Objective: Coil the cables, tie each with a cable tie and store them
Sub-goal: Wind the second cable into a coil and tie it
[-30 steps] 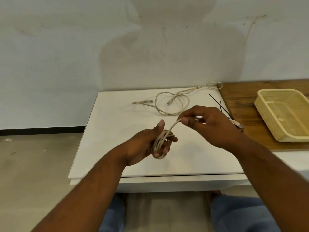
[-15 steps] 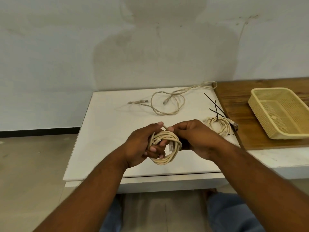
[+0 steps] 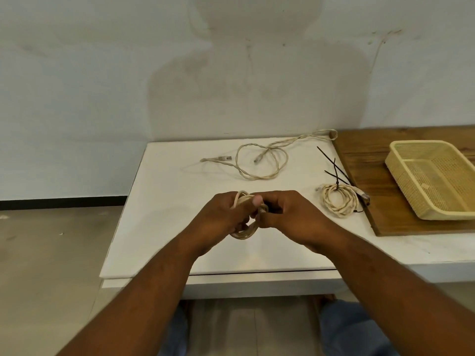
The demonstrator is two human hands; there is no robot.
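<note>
Surrounding held coil: loose cable, tied coil, basket.

The held cable, beige, was wound into a small coil gripped between the left hand and the right hand just above the white desk, with loops showing at its top and bottom. The loose cable, also beige and twisted, lay uncoiled near the desk's far edge in one open loop, both plugs visible. The tied cable lay flat as a coil at the desk's right side, a black tie round it. More black cable ties lay crossed just beyond it. The yellow mesh basket sat on the wooden board.
</note>
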